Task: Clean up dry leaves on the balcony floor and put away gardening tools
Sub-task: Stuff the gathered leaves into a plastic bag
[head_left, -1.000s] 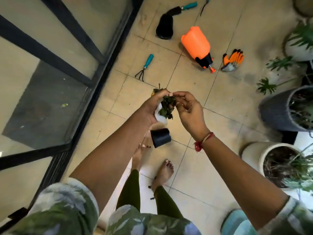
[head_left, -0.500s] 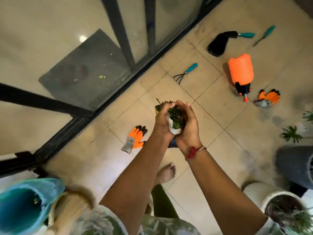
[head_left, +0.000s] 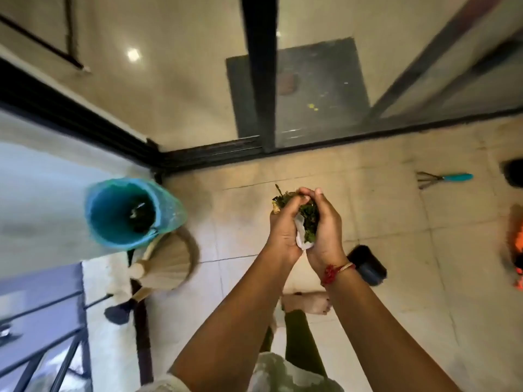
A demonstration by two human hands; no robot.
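**Leaves on their way to the bin; tools still lying out**

Head view: the person has turned to the left in the last half second. The blue-lined bin (head_left: 127, 213), then only a sliver in the lower left corner, now shows its whole open mouth at the left, with a broom (head_left: 167, 261) just beside it. The hand rake (head_left: 444, 178) has slid to the right edge, and the orange glove has gone out of view.

The grip has not changed. The left hand (head_left: 284, 230) and right hand (head_left: 325, 233) are cupped together, fingers curled round a clump of leaves (head_left: 308, 219), with a scrap of white paper (head_left: 302, 240) wedged between the palms. The bundle is held in the air above the tiled floor (head_left: 424, 278), over a black pot (head_left: 368, 268) lying there, and still well apart from the bin.

I read this as the carry to the bin, with the drop yet to come. The clump looks loose, so bits could fall on the way. The rake is not yet put away.
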